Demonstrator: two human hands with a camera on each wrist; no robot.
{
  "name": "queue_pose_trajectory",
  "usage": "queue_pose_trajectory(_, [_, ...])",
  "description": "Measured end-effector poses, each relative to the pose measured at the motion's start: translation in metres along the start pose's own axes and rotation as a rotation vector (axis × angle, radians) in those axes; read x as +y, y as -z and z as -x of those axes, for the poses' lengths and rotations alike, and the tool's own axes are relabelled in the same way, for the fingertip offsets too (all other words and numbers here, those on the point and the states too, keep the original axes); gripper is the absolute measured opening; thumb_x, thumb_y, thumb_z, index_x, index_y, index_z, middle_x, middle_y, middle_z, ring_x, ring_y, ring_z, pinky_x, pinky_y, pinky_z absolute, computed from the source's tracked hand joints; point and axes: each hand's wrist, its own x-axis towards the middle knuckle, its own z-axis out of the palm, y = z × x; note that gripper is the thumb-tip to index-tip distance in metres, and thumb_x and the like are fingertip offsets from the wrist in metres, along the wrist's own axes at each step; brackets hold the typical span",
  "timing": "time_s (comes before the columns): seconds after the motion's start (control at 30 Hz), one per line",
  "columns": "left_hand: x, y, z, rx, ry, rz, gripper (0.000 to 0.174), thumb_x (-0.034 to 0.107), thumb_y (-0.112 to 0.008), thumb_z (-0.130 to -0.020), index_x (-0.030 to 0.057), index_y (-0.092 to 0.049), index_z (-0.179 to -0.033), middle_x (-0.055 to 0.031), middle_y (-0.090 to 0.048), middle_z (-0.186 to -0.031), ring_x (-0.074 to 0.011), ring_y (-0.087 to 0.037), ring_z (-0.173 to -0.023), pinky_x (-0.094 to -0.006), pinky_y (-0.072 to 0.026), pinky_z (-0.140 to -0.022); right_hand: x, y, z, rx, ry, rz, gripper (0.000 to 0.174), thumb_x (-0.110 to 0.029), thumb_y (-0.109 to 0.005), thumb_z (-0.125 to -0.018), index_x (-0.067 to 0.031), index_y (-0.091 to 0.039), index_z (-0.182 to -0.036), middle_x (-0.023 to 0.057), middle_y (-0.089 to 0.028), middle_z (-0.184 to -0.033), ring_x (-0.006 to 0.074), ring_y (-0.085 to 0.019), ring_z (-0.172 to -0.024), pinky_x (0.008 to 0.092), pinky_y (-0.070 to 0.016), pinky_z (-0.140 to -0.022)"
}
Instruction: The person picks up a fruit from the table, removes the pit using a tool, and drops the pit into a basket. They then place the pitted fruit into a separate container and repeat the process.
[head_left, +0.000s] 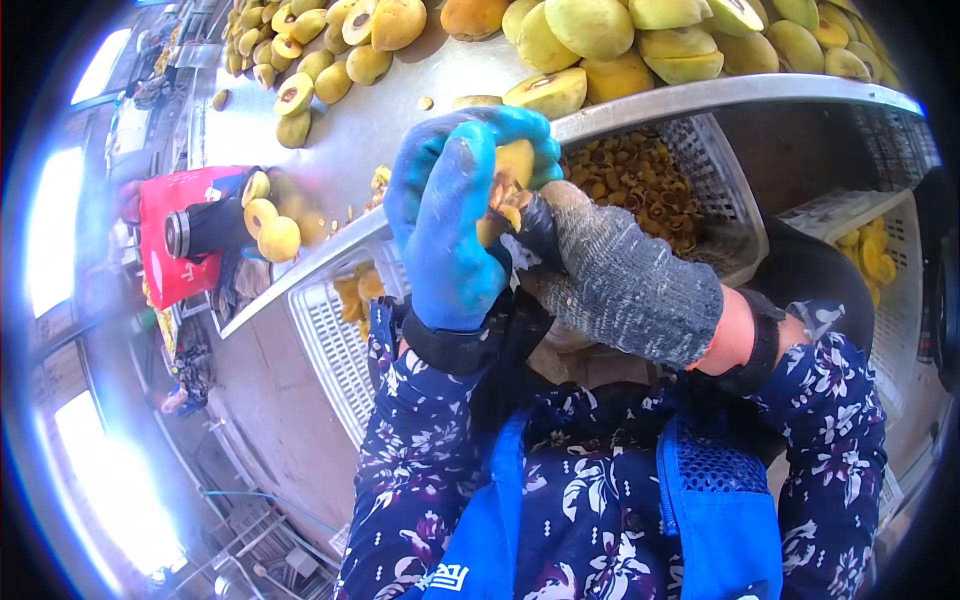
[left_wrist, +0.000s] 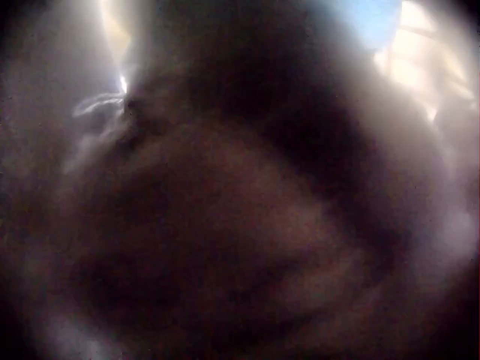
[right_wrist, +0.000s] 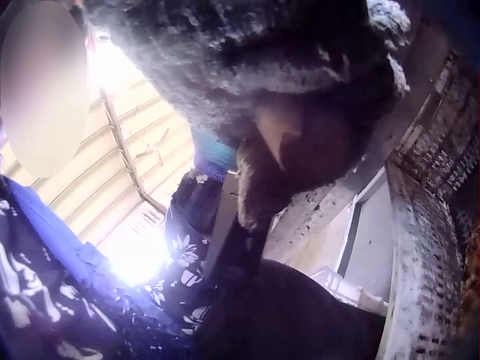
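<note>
In the head view my left hand (head_left: 450, 220), in a blue rubber-coated glove, grips a yellow fruit (head_left: 515, 160) in its curled fingers. The fruit's torn, brownish inside faces my right hand. My right hand (head_left: 635, 275), in a grey knitted glove, is right against the fruit, its fingers curled round a dark object (head_left: 537, 232); I cannot tell what kind it is. From the right wrist view, the grey glove (right_wrist: 225, 67) shows curled from below, largely in shadow. The left wrist view is dark and blurred.
Many whole and halved yellow fruits (head_left: 575, 30) lie on the metal table (head_left: 440, 75), above its raised edge. Below stand a crate (head_left: 735, 185) with brown scraps, a white crate (head_left: 335, 345) and another (head_left: 905, 240) with yellow pieces. A red bag (head_left: 180, 230) is at left.
</note>
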Motion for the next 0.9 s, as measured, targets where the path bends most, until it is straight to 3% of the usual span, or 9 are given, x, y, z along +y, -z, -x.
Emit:
queue_pose_trajectory(0.17, [0.003,0.012,-0.004,-0.093,0.121,0.065,0.026,0.021,-0.054,-0.093,-0.0032,-0.057,-0.101,-0.0178,-0.064,-0.096,-0.0229,-0.062,-0.081,-0.0345,-0.0524,-0.073,0.002,-0.002,0.004,0.021,-0.016,-0.036,0.042,-0.015,-0.066,-0.083,-0.0027,-0.047,-0.119,0.0185,-0.064,-0.092,0.0338,-0.067,-0.080,0.0402,-0.0525,-0.067])
queue_pose_trajectory(0.23, [0.004,0.016,-0.006,-0.182,0.269,0.138,0.029,0.023,-0.057,-0.091,-0.0030,-0.057,-0.103,-0.0182,-0.063,-0.099,-0.0235,-0.063,-0.083,-0.0342,-0.0529,-0.074,-0.005,0.012,0.005,-0.178,-0.115,-0.143,0.042,-0.013,-0.064,-0.084,-0.0025,-0.046,-0.120,0.0122,-0.064,-0.089,0.0229,-0.067,-0.071,0.0341,-0.0534,-0.063])
queue_pose_trajectory(0.37, [0.009,-0.006,-0.004,-0.031,0.158,0.208,0.027,0.019,-0.062,-0.087,-0.0020,-0.057,-0.104,-0.0181,-0.062,-0.103,-0.0232,-0.063,-0.085,-0.0346,-0.0539,-0.075,-0.016,0.025,0.003,-0.311,-0.360,-0.317,0.045,-0.010,-0.063,-0.084,-0.0024,-0.044,-0.123,0.0066,-0.062,-0.087,0.0137,-0.063,-0.064,0.0284,-0.0526,-0.060])
queue_pose_trajectory(0.43, [0.003,0.007,-0.005,-0.133,0.108,0.167,0.026,0.015,-0.063,-0.086,-0.0020,-0.057,-0.105,-0.0183,-0.062,-0.103,-0.0226,-0.063,-0.086,-0.0350,-0.0540,-0.075,-0.019,0.027,0.004,-0.383,-0.414,-0.540,0.047,-0.010,-0.063,-0.084,-0.0028,-0.042,-0.125,0.0041,-0.060,-0.086,0.0103,-0.058,-0.061,0.0261,-0.0511,-0.058])
queue_pose_trajectory(0.57, [0.007,0.015,-0.003,-0.242,0.187,0.096,0.021,0.006,-0.065,-0.082,-0.0015,-0.059,-0.102,-0.0169,-0.063,-0.100,-0.0209,-0.063,-0.086,-0.0343,-0.0541,-0.076,-0.001,0.005,0.008,-0.152,0.031,-0.052,0.039,-0.013,-0.064,-0.085,-0.0032,-0.047,-0.119,0.0047,-0.061,-0.087,0.0117,-0.060,-0.059,0.0263,-0.0484,-0.054])
queue_pose_trajectory(0.6, [0.008,0.016,-0.002,-0.267,0.225,0.083,0.019,0.006,-0.065,-0.083,-0.0013,-0.060,-0.100,-0.0160,-0.064,-0.098,-0.0206,-0.063,-0.085,-0.0338,-0.0539,-0.076,-0.003,0.008,0.010,-0.159,0.030,-0.050,0.039,-0.013,-0.064,-0.085,-0.0032,-0.047,-0.119,0.0047,-0.061,-0.087,0.0117,-0.060,-0.059,0.0263,-0.0484,-0.054])
queue_pose_trajectory(0.67, [0.016,0.017,-0.004,-0.284,0.284,0.035,0.018,0.007,-0.066,-0.082,-0.0011,-0.062,-0.097,-0.0140,-0.065,-0.098,-0.0193,-0.063,-0.087,-0.0322,-0.0533,-0.077,-0.017,0.016,0.013,-0.335,-0.385,-0.223,0.038,-0.015,-0.064,-0.085,-0.0038,-0.048,-0.118,0.0045,-0.061,-0.085,0.0116,-0.061,-0.058,0.0248,-0.0492,-0.053])
queue_pose_trajectory(0.73, [0.020,0.021,-0.006,-0.405,0.421,-0.028,0.021,0.006,-0.068,-0.080,-0.0013,-0.062,-0.099,-0.0127,-0.065,-0.099,-0.0180,-0.063,-0.088,-0.0308,-0.0525,-0.080,-0.016,0.015,0.014,-0.387,-0.451,-0.321,0.039,-0.016,-0.064,-0.085,-0.0045,-0.048,-0.118,0.0049,-0.061,-0.083,0.0112,-0.061,-0.056,0.0235,-0.0493,-0.051])
queue_pose_trajectory(0.9, [0.024,0.021,-0.007,-0.471,0.450,-0.022,0.022,0.006,-0.070,-0.079,-0.0007,-0.063,-0.098,-0.0128,-0.064,-0.100,-0.0179,-0.063,-0.091,-0.0302,-0.0520,-0.081,-0.020,0.026,0.018,-0.523,-0.618,-0.538,0.036,-0.016,-0.065,-0.084,-0.0030,-0.050,-0.114,0.0064,-0.061,-0.074,0.0105,-0.060,-0.050,0.0205,-0.0489,-0.046])
